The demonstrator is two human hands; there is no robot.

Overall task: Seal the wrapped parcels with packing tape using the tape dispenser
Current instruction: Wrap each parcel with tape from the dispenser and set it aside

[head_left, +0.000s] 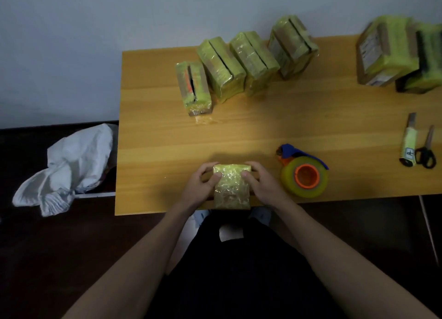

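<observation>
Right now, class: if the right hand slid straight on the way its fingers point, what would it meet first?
The right hand points up-left across the parcel it grips, so past that it would probably meet the left hand on the far side. Depth is unclear.

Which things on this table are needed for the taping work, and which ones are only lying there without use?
For the job:
- parcel held by the left hand and the right hand
- tape dispenser, beside the right hand
- wrapped parcels at the back

Just lying about:
- scissors
- utility knife
- white bag, off the table's left side
</observation>
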